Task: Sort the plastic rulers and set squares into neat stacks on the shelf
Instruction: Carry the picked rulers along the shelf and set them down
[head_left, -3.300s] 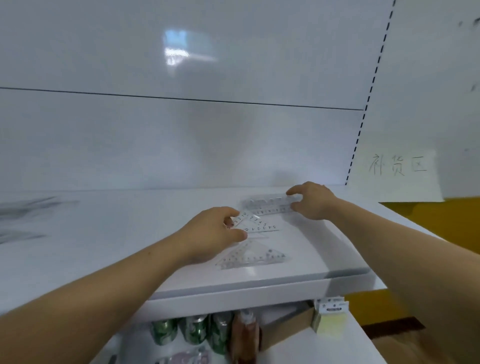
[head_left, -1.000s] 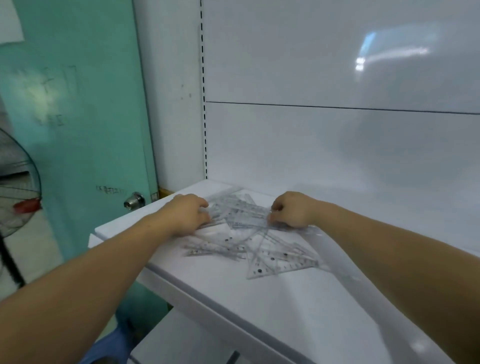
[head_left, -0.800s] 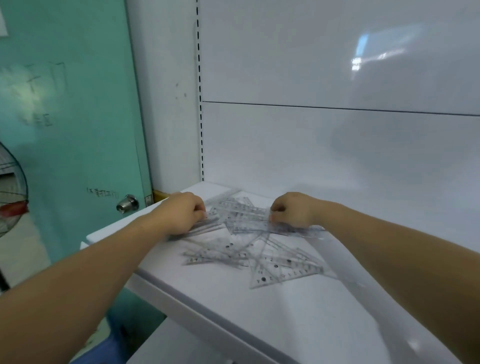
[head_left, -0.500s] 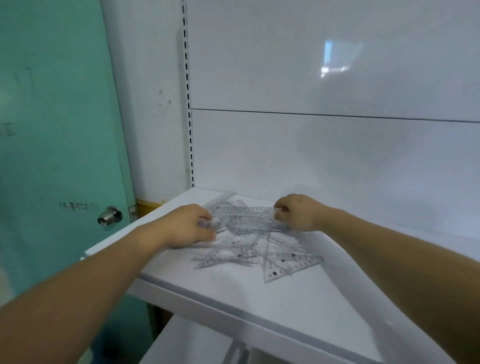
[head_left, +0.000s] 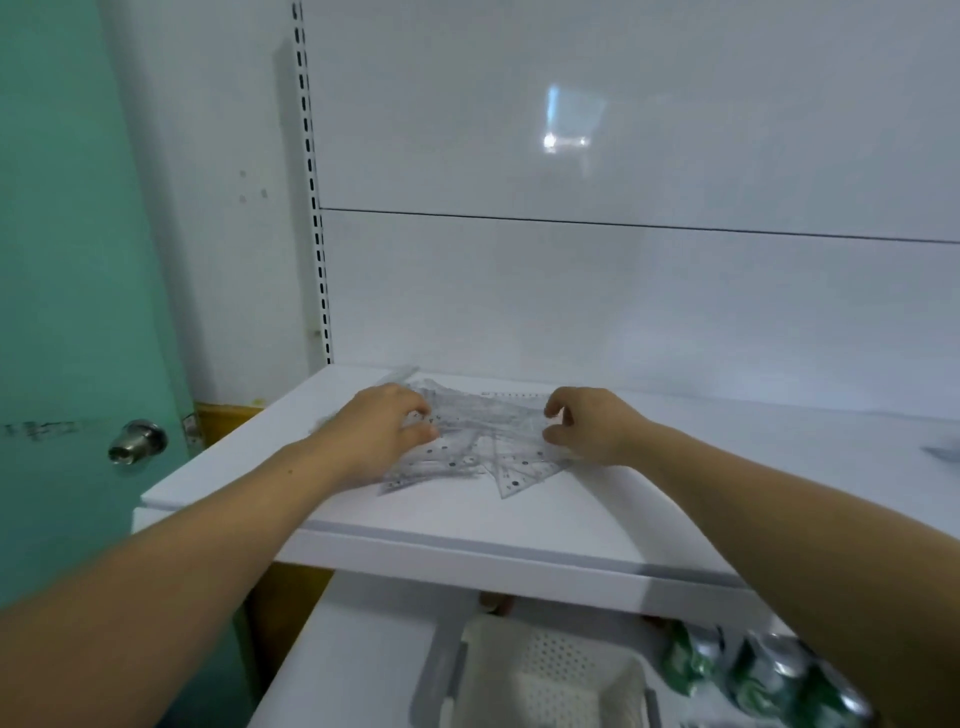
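Head view. Pile of rulers and set squares (head_left: 483, 452), clear plastic, is seen jumbled on the white shelf (head_left: 467, 525), near its left end, between both hands. Left hand (head_left: 382, 434) is laid on the pile's left edge, fingers curled, pieces pinched against the thumb. Right hand (head_left: 589, 423) is set at the right edge, finger and thumb hooked round it.
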